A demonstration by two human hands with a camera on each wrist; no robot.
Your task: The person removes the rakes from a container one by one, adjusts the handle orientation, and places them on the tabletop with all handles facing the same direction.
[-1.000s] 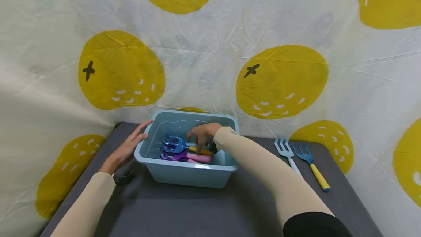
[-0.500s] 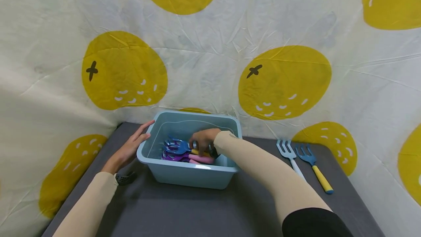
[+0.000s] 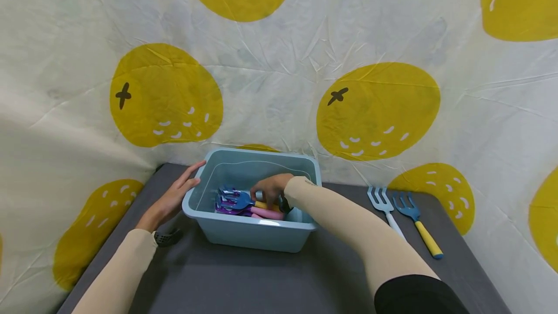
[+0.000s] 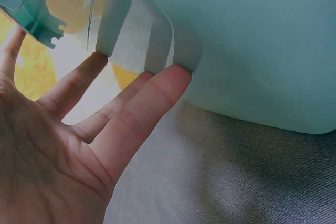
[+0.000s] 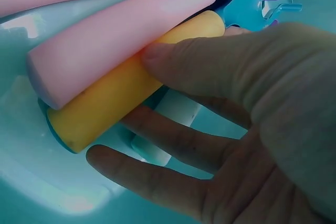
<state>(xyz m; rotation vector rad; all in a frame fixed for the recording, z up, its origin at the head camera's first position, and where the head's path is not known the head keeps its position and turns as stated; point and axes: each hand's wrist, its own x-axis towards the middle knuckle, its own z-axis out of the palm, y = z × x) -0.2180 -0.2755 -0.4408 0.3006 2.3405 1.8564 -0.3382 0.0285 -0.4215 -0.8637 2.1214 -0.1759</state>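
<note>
Left hand (image 4: 68, 150) lies open — straight fingertips (image 4: 176, 73) touching the pale blue bin (image 4: 252, 40) wall above grey tabletop (image 4: 226, 182).

A dark grey table (image 3: 244, 280) stands enclosed at the back and on both sides by a creased, cream-white backdrop cloth (image 3: 279, 81) printed with large yellow citrus fruits (image 3: 377, 110). The cloth drapes down to the table's edges. Lighting is even and soft, with faint shadows.
</note>
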